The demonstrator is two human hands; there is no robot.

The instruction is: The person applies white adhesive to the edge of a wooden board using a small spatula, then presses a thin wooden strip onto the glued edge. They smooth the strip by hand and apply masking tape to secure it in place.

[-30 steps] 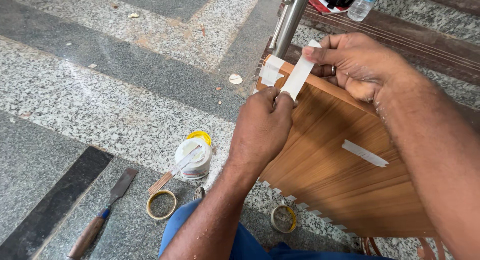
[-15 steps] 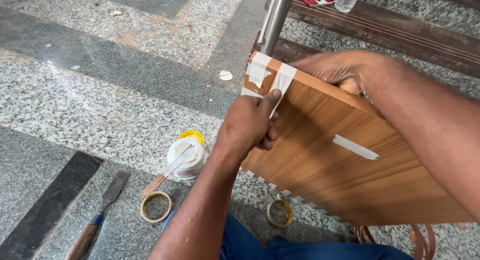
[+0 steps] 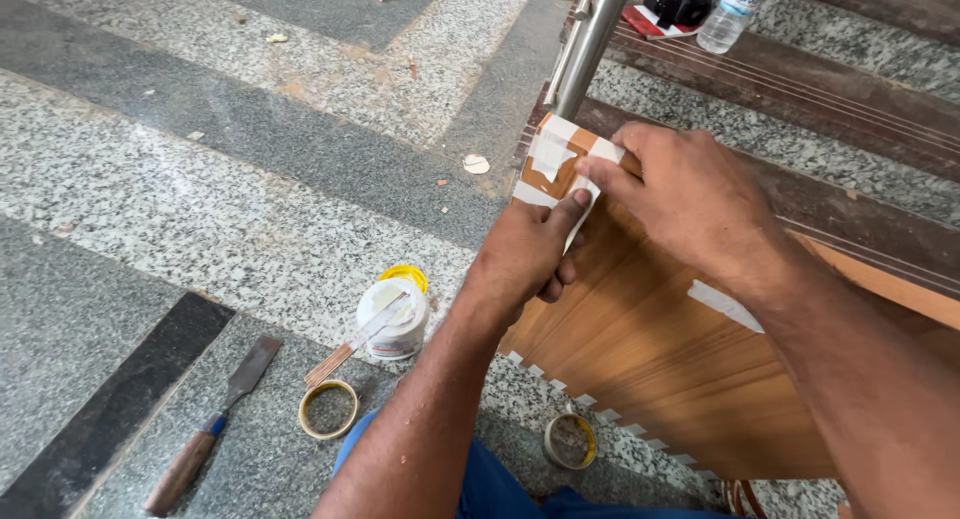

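Head view only: left hand [image 3: 525, 254] sits on the near edge of a brown wood-grain laminate board [image 3: 670, 369], fingers curled, thumb stretched up and pressing a white masking-tape strip [image 3: 580, 194] onto the board's far corner. Right hand [image 3: 690, 194] lies flat-ish over the top of that corner, fingers bent down along the same strip; neither hand closes around anything, both just press. More white tape patches [image 3: 548, 151] wrap the corner, one short strip [image 3: 722, 304] sits mid-face, and small tape tabs [image 3: 590, 404] line the lower edge. Corner rests beside a round steel railing post [image 3: 592, 41]. Packages: white round glue tub with yellow lid rim [image 3: 394, 317] on the floor left of the board, flat blade [image 3: 362, 337] laid across its top; two tan tape rolls [image 3: 329, 409], one just below the tub, the other at the board's lower edge. Wooden-handled chisel [image 3: 208, 431] lies further left. Clear plastic water bottle [image 3: 735, 11] stands on a step at top right. Surface: speckled grey granite floor [image 3: 200, 209] with darker bands; brown stone steps [image 3: 830, 99] on the right.
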